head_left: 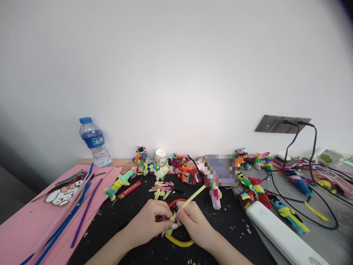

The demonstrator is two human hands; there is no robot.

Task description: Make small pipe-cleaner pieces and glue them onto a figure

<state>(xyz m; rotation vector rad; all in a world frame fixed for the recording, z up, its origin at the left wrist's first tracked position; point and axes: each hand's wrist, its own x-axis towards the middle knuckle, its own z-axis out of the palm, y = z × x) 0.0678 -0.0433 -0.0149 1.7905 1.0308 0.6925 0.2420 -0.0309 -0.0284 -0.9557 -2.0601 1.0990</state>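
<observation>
A pale yellow-green pipe cleaner (194,196) is pinched between both my hands, its free end sticking out up and to the right. My left hand (150,222) has thumb and forefinger closed on its lower part, where it looks bunched. My right hand (195,222) grips it just above, with the fingertips of the two hands nearly touching. A small black piece shows by the right thumb; I cannot make out what it is. Behind and below the hands lies a red and yellow ring (180,242), partly hidden. Short yellow and pink pipe-cleaner pieces (160,190) lie beyond the hands.
On the left, pink sheets (30,217) carry blue and purple pipe cleaners (86,213). A water bottle (95,141) and a paper cup (160,157) stand by the wall. Several pipe-cleaner figures (120,184) line the back. At right are a white power bank (281,232) and black cables (315,147).
</observation>
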